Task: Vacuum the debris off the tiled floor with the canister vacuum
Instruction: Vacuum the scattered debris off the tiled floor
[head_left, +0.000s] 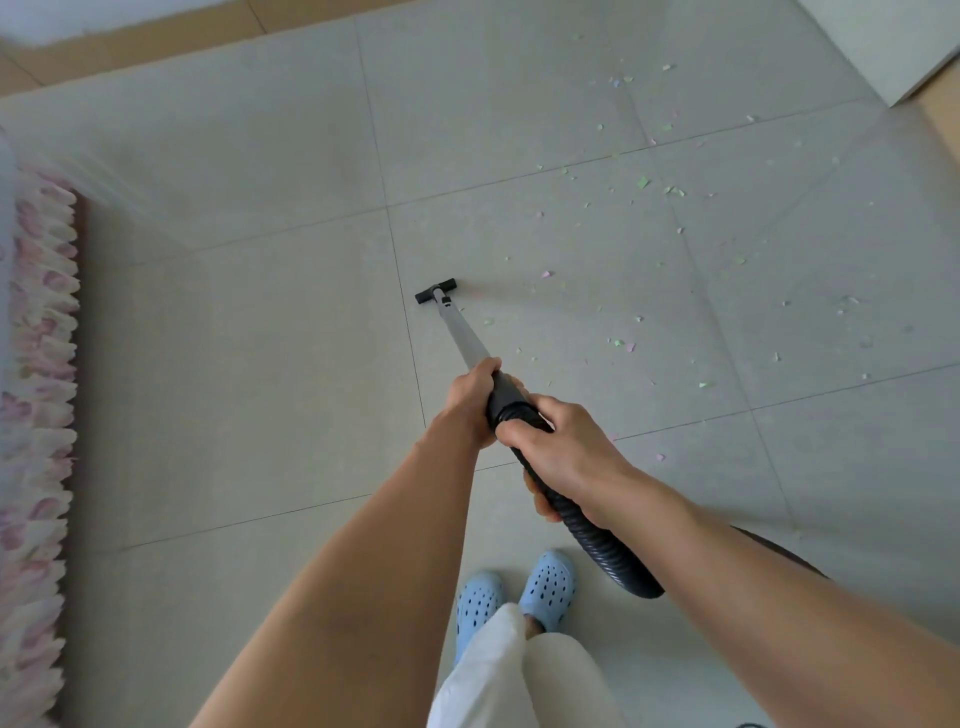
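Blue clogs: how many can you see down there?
2. The left clog sits beside the right clog, both at the bottom centre on the tiled floor; trouser legs partly cover them.

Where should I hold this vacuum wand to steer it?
Probably at the black cuff where the metal tube joins the ribbed hose, gripping from above, as the left hand and right hand do: it's thick and rigid.
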